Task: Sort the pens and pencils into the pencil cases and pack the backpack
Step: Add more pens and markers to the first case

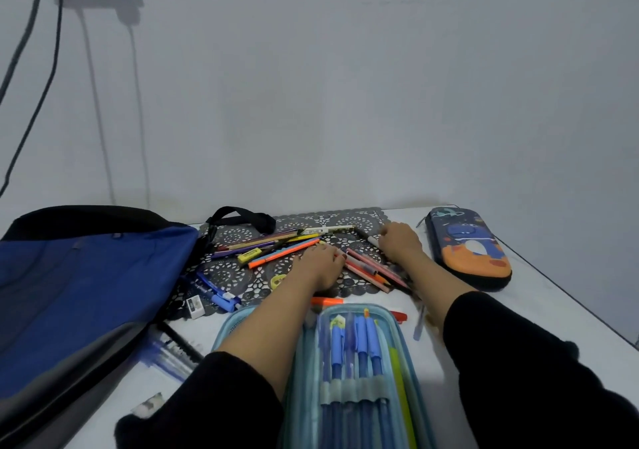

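Several blue pens [359, 345] slotted in open case [397, 372], loose pens/pencils [287, 246] left on mat, backpack [79, 282] unpacked; left hand [320, 263] and right hand [399, 241] flat, grip indeterminate.

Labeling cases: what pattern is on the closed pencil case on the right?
Closed pencil case: dark navy with a blue cartoon dinosaur over an orange patch. Head view, the only one.

Both hands down on the dark lace mat [242, 237]. Left hand [320, 263] lies over the loose pencils [373, 270], right hand [399, 241] touches a dark marker [364, 236]. Open light-blue pencil case [359, 376] near, dinosaur case [468, 246] right, blue backpack [79, 286] left.
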